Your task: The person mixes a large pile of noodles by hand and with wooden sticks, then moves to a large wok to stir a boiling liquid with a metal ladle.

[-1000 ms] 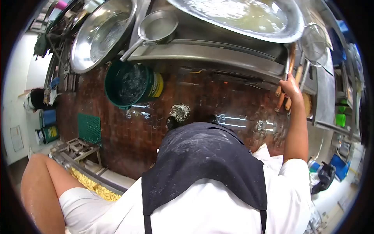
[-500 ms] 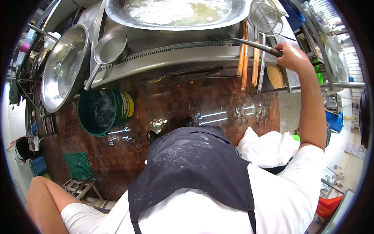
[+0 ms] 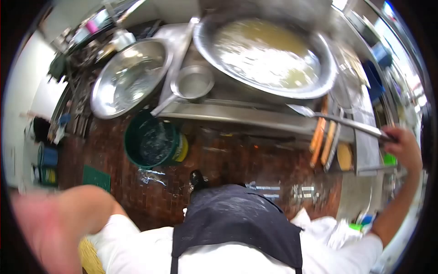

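Observation:
My right hand is closed around the dark grip of a long-handled metal utensil. Its shiny head points left, over the front of the steel counter; blur hides whether it is a ladle or a spatula. Just behind that head stands a large oval metal basin holding pale, cloudy liquid with white foam. Under the utensil, wooden-handled tools jut over the counter edge, near a wire strainer. My left arm is bent at the lower left, its forearm blurred, with the hand outside the picture.
A saucepan sits on the counter left of the basin. Farther left is a wide steel bowl with liquid. A green bucket of water stands on the wet brick-coloured floor. White bags lie by my right side.
My view has shifted, so the counter and basin sit lower and more tilted in the picture. My right hand still holds the utensil, whose head now looks bright. My left forearm has come up.

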Tool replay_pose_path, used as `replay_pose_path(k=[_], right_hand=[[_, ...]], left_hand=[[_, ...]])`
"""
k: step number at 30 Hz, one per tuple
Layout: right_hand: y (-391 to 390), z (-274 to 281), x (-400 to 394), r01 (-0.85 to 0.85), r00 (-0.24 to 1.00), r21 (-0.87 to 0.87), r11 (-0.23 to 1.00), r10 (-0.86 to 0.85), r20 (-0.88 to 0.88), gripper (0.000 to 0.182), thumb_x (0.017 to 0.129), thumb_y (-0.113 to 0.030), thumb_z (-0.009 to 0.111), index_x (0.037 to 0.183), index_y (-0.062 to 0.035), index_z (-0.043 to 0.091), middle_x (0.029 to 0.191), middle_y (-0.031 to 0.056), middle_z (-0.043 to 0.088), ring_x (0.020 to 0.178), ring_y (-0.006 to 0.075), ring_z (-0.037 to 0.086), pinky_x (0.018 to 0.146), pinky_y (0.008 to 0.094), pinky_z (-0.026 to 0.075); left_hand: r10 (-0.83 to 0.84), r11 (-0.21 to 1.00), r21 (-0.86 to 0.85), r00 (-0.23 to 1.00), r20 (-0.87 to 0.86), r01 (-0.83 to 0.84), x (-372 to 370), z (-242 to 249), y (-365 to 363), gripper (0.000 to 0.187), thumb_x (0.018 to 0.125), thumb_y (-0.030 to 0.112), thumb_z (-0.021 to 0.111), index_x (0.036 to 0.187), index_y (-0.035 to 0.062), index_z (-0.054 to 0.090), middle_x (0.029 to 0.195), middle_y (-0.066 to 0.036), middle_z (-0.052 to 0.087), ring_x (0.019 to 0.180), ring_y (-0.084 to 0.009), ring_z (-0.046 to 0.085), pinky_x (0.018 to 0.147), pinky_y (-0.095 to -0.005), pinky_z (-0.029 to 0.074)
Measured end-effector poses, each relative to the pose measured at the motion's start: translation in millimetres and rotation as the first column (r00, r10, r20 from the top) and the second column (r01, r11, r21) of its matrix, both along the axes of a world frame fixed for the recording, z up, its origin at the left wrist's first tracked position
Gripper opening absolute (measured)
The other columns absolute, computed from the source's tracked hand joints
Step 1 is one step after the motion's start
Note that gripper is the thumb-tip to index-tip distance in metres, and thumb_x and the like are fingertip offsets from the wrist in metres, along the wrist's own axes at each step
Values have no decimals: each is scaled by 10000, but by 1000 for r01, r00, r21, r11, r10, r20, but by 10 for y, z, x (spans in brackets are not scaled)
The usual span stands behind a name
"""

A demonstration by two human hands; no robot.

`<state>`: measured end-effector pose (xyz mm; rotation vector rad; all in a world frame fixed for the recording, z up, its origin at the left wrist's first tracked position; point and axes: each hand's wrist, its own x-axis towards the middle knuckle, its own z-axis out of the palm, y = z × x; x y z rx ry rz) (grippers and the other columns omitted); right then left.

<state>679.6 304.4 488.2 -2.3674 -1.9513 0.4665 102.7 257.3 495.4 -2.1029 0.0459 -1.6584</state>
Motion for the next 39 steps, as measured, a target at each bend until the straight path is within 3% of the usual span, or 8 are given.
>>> replay_pose_path(k=[3,6,8,12,13,17,24,39], right_hand=[[-160,261,278,-71,989,88,994,82,-123,531,655,-93,685,1173,-26,588,1022,69,617,906,166,594,823,312,471],[6,752,-834,24,999,-46,999,-26,-31,369,840,-197,698,1196,-110,655,999,98,706,916,112,628,722,227,485],[281,814,-1244,34,997,-78,996,-28,70,375,843,-191,691,1202,-94,648,978,72,704,812,94,595,668,235,466],[1088,676,-1601,-74,977,-142,987,100,186,374,837,-184,688,1195,-87,647,875,49,683,725,120,568,662,266,461],[1342,256,-902,-29,982,56,998,39,-183,538,644,-143,733,1150,-34,585,1016,55,602,868,184,590,779,337,478],[2158,-56,-2031,-318,851,33,948,269,451,306,680,-116,727,973,-44,683,868,112,652,800,210,643,705,331,518],[3452,-918,-2526,-5,967,-419,908,112,231,300,758,-155,716,1050,-87,704,730,65,674,610,131,630,531,272,525],[5441,-1800,-1947,-218,778,-351,911,379,501,257,676,-273,739,915,-178,743,876,61,699,854,235,669,773,340,529]], left_hand=[[187,475,-856,927,324,203,-232,-1084,567,496,894,400,447,1030,-64,559,931,-211,616,876,-301,618,763,-393,511],[519,-367,-639,718,463,677,-499,-2847,641,206,862,231,523,908,47,603,828,-68,625,681,-138,546,623,-271,452],[200,-668,-713,974,104,213,-1151,-4841,335,189,858,250,578,822,66,607,745,-26,614,627,-124,539,574,-290,467],[-417,-685,-287,683,-599,-670,-1546,-5548,-339,325,720,320,675,981,128,690,969,-137,687,901,-291,656,805,-399,511],[-430,-701,-319,734,-526,-638,-1604,-5497,-250,323,762,316,687,988,85,698,943,-121,692,896,-266,660,781,-380,517],[-94,-741,-563,888,-451,-365,-1830,-5381,507,298,774,309,688,930,56,707,904,-142,693,820,-248,667,748,-371,513],[393,-814,-515,908,-146,270,-2296,-5379,1319,174,856,206,640,931,52,669,806,-30,648,660,-107,571,600,-257,466],[323,-939,-11,876,-358,343,-1225,-5479,570,218,872,239,618,933,31,636,759,-37,621,586,-120,564,478,-271,440]])
